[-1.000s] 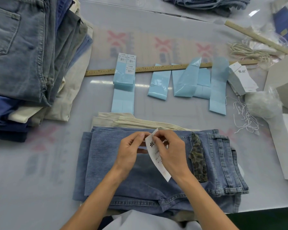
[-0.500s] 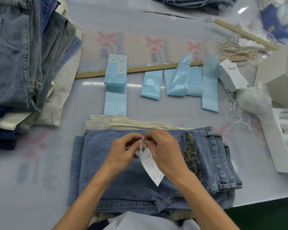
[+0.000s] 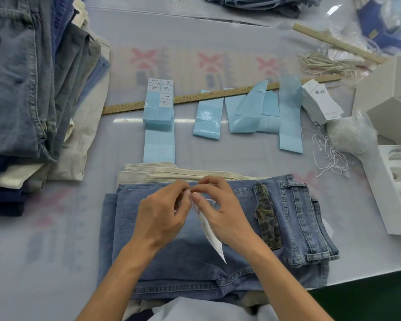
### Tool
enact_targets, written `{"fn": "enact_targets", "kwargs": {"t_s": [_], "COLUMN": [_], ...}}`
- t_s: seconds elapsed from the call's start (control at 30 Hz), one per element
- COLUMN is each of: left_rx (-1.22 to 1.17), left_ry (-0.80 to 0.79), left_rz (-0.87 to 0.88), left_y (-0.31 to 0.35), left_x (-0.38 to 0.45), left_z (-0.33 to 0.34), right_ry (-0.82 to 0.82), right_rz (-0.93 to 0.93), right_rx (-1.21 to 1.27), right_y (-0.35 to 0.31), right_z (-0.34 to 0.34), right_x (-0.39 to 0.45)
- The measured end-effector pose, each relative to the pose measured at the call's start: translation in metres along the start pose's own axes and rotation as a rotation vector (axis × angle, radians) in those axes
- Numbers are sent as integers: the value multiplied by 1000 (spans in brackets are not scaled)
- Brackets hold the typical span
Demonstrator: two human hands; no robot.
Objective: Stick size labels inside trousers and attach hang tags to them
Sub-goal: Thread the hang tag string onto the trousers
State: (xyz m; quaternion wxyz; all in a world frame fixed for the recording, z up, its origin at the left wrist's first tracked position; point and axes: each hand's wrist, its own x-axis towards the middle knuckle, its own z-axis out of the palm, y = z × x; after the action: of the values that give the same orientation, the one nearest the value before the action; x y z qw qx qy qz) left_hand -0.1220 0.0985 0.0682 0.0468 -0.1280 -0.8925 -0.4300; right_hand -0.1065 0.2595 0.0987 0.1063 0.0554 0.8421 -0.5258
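Note:
Folded blue jeans (image 3: 195, 258) lie in front of me on cream trousers (image 3: 148, 174). Above them my left hand (image 3: 162, 214) and my right hand (image 3: 220, 209) meet fingertip to fingertip. My right hand pinches a white hang tag (image 3: 212, 235) at its top, and the tag hangs edge-on toward me. My left hand's fingers pinch at the tag's top too, where a thin white string loop (image 3: 210, 201) shows. A leopard-print patch (image 3: 267, 218) sits at the jeans' waistband to the right.
Blue label sheets (image 3: 159, 112) and spent backings (image 3: 248, 110) lie along a wooden ruler (image 3: 195, 97). A hang tag stack (image 3: 320, 101), loose strings (image 3: 331, 156) and white boxes (image 3: 394, 186) sit right. A tall pile of trousers (image 3: 33, 89) stands left.
The hang tag has turned from face-up to edge-on, and both hands have closed together at its top. My view has shifted slightly.

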Motion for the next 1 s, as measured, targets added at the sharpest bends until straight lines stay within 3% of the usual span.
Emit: {"fn": "enact_targets", "kwargs": {"t_s": [0.33, 0.43, 0.6, 0.73, 0.9, 1.0], "left_rx": [-414, -556, -658, -508, 3, 52], "left_ry": [-34, -71, -98, -225, -681, -686], "left_rz": [-160, -197, -223, -130, 101, 128], "left_y": [-2, 8, 50, 102, 131, 122], "left_x": [12, 17, 47, 86, 112, 113], "left_z": [0, 8, 53, 115, 181, 191], "right_ry": [78, 123, 336, 581, 610, 591], "right_rz": [13, -16, 5, 175, 529, 572], "right_rx": [172, 113, 78, -150, -197, -268], "right_y": [-8, -9, -2, 39, 97, 107], "right_z": [4, -9, -69, -135, -170, -165], "right_x": [-5, -16, -42, -47, -43, -39]}}
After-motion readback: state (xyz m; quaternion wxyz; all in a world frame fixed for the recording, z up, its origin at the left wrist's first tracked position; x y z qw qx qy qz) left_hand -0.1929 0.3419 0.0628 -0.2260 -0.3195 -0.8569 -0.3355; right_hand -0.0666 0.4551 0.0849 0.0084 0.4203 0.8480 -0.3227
